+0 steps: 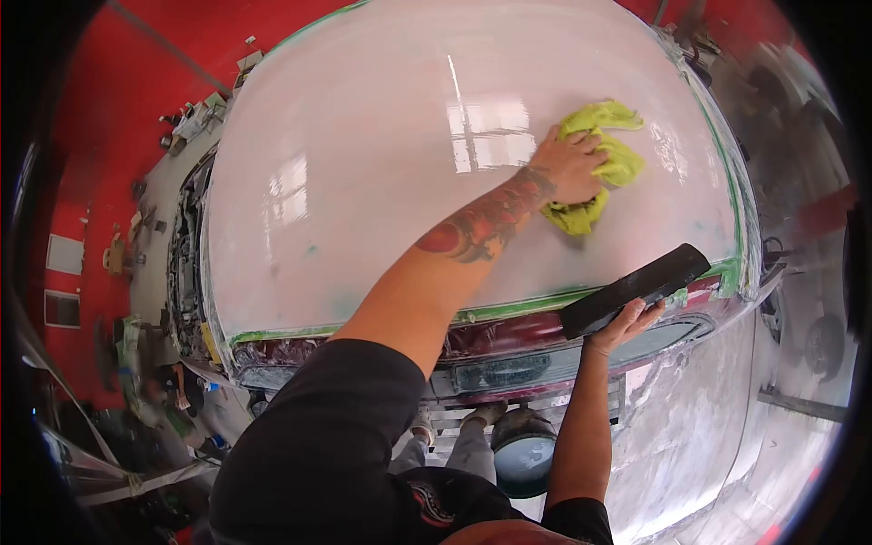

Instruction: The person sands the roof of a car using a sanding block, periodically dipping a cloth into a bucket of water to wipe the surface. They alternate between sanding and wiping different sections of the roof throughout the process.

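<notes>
My left hand (572, 170) presses a crumpled yellow-green cloth (621, 162) onto the pale, glossy panel (381, 136), a vehicle roof by its look, its fingers curled into the fabric. Folds of the cloth stick out above and below the hand. Nearer to me, my right hand (625, 329) grips a long black block (636, 289) from below, its thumb and fingers against the near side. The block is tilted, its right end higher in view, over the green-taped near edge (536, 304) of the panel.
Dark red bodywork and a window (509, 371) lie below the roof edge. A bucket of cloudy liquid (525, 461) stands by my feet and a slatted platform (445, 420). Cluttered items (195, 118) line the red wall at the left. A wheel (825, 345) is at the right.
</notes>
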`<state>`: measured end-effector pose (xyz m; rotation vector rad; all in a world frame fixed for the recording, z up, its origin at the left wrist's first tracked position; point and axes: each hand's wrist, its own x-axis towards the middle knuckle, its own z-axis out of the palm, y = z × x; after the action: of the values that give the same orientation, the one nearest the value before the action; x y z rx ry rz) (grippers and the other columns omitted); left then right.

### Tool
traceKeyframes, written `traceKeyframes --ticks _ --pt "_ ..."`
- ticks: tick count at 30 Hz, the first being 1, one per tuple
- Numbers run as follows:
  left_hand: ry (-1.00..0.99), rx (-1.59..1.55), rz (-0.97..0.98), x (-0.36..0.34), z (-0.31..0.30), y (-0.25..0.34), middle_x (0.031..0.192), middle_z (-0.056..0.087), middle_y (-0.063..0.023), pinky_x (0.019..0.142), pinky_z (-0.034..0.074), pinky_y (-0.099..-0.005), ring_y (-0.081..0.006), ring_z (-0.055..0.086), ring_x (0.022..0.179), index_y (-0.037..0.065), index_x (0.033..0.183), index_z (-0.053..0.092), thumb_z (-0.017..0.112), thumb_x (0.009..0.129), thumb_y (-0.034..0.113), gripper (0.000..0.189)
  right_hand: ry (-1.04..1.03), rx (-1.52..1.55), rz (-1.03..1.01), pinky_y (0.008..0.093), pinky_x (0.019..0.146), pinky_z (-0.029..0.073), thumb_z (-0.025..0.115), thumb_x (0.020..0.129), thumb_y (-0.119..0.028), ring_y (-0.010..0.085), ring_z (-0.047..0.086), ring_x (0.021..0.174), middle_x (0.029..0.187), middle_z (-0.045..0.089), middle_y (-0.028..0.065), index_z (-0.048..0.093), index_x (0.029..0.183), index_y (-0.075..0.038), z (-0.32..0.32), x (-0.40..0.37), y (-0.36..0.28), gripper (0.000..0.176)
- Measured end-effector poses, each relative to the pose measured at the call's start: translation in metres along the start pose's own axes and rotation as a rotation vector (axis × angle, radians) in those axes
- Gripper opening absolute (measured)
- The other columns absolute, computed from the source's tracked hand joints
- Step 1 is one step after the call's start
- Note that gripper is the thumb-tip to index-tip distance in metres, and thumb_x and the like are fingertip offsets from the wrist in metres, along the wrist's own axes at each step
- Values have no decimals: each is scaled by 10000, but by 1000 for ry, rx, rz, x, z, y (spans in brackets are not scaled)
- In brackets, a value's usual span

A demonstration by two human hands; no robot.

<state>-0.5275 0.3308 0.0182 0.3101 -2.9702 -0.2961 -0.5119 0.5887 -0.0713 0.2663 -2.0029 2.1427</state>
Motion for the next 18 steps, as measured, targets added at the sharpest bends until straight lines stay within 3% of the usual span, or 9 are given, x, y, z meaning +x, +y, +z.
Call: traceKeyframes --ticks 4,10,12,15,17,18 --pt "14 89 -251 -58 -29 -84 1646 297 -45 1222 192 -504 -236 272 1510 190 1534 414 417 977 398 595 27 -32 -6 386 1007 400 542 971 -434 264 472 1151 1320 437 192 340 1450 77 3 1 -2 729" --pt "79 127 -656 -200 -61 -211 1646 297 -57 1210 204 -542 -257 268 1515 205 1563 369 412 976 446 636 36 -21 -14 387 1029 388 500 1004 -413 275 469 1164 1321 437 198 350 1444 79 -1 6 10 677" --pt "97 142 -764 -261 -62 -250 1656 273 -63 1208 212 -549 -262 258 1518 217 1572 350 409 987 463 637 7 -352 -359 389 1031 385 493 1008 -423 273 464 1159 1299 445 201 366 1428 74 -19 15 50 663" --pt "163 139 -887 -355 -63 -288 1651 279 -84 1195 272 -513 -289 275 1508 211 1576 337 419 1004 463 631 -42 -311 -320 393 1026 389 503 1003 -453 272 466 1146 1290 450 205 379 1420 69 -20 16 45 680" --pt "157 142 -988 -414 -67 -294 1649 271 -114 1207 271 -460 -316 266 1507 189 1581 323 409 1018 453 627 29 -52 -16 396 1021 389 512 996 -482 274 463 1142 1293 447 207 384 1412 74 -2 10 8 706" --pt "168 138 -1032 -443 -65 -297 1646 271 -127 1211 262 -456 -325 262 1507 176 1579 325 403 1022 457 629 29 -58 -17 396 1021 389 512 996 -482 274 463 1142 1293 447 207 384 1412 74 0 10 7 706"
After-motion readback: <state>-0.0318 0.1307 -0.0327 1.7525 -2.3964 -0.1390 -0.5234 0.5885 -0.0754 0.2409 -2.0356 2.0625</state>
